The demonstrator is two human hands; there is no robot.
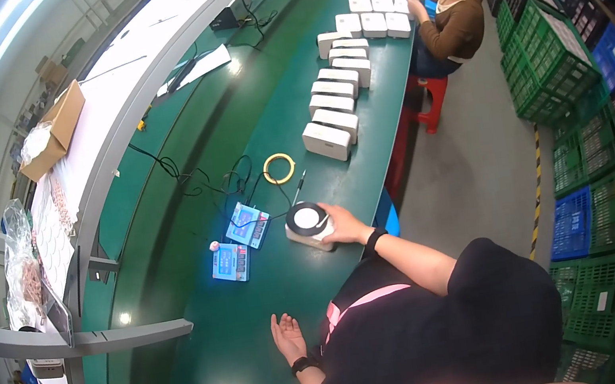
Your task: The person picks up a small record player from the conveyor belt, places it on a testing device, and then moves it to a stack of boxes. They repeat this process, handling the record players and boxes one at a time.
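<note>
A white box-shaped device point(305, 241) stands on the green bench in front of me, with a black round disc point(307, 219) with a white centre on top. My right hand point(342, 225) grips its right side, thumb and fingers around the edge. Lower down, my left hand point(289, 338) is empty, palm turned up and fingers apart, over the bench near my body. Two small blue-screened instruments point(248, 225) with cables are just left of the device. A pen-like tool point(300, 183) and a yellow tape ring point(279, 169) lie beyond it.
Several white box-shaped devices point(327, 140) line the bench farther off, where another person point(453, 16) sits on a red stool point(432, 104). A grey metal shelf frame point(106, 340) rises at left. Green crates point(557, 64) are stacked along the right.
</note>
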